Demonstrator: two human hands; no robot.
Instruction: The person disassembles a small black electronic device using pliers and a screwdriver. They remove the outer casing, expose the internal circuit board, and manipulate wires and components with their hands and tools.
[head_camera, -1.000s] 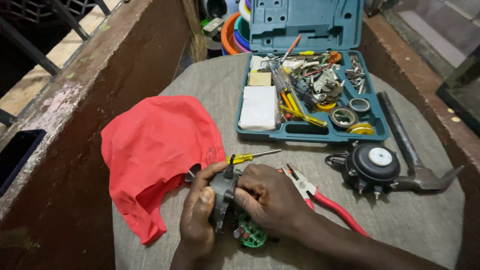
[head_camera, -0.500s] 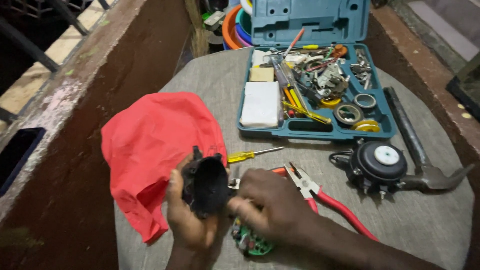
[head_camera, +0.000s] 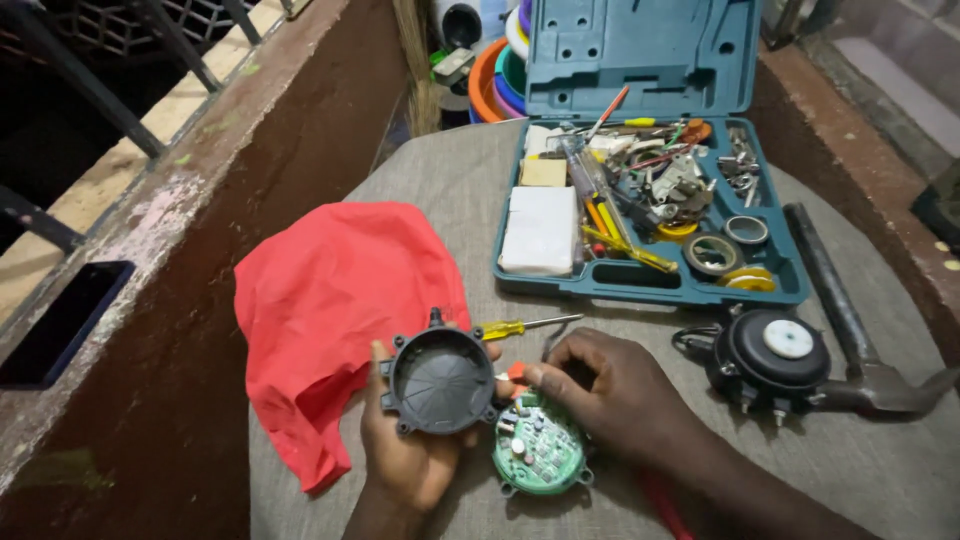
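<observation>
On the cloth-covered worktop, the left hand has its grip closed around a round black housing cover, hollow side up, beside the red cloth. The right hand, grip narrow, pinches at the green circuit board just below.

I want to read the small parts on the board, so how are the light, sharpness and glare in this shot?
Head view: soft, even daylight with faint shadows; the green circuit board under the right hand is fairly sharp; the black round cover in the left hand shows no glare; the upper left corner falls dark; edges bend slightly.
</observation>
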